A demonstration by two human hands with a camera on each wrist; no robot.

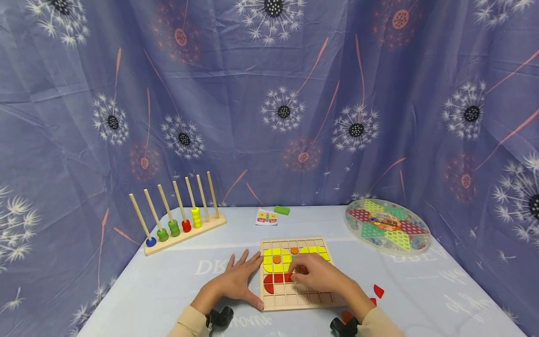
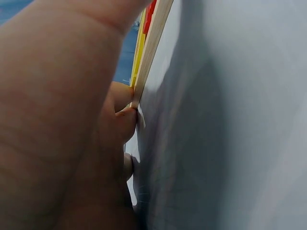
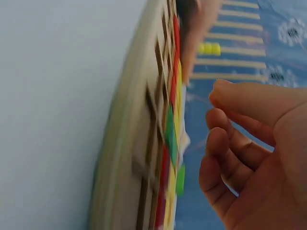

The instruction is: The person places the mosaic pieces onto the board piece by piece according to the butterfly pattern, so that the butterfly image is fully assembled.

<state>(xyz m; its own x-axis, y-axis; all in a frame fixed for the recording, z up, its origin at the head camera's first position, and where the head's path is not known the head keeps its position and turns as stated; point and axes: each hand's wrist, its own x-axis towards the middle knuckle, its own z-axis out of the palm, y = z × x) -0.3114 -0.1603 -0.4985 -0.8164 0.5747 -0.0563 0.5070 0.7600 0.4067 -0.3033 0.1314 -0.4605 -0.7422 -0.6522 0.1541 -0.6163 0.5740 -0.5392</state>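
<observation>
A wooden grid board (image 1: 294, 308) lies on the table with yellow, red, orange and green flat pieces set in its cells. My left hand (image 1: 239, 281) is spread at the board's left side, its thumb and fingers touching the edge; the left wrist view shows fingertips (image 2: 127, 122) against the wooden rim. Over the middle of the board, beside the row of red pieces (image 1: 278, 278), is my right hand (image 1: 317, 272). In the right wrist view its thumb and fingers (image 3: 218, 141) are loosely bent above the board, with no piece visible between them.
Loose red pieces (image 1: 378, 291) and an orange round piece (image 1: 346, 316) lie right of the board near my right forearm. Behind it are a pattern card (image 1: 266, 217) and a green block (image 1: 281, 210). A peg stand (image 1: 185, 235) with coloured beads stands left; a round star-patterned game board (image 1: 385, 221) lies right.
</observation>
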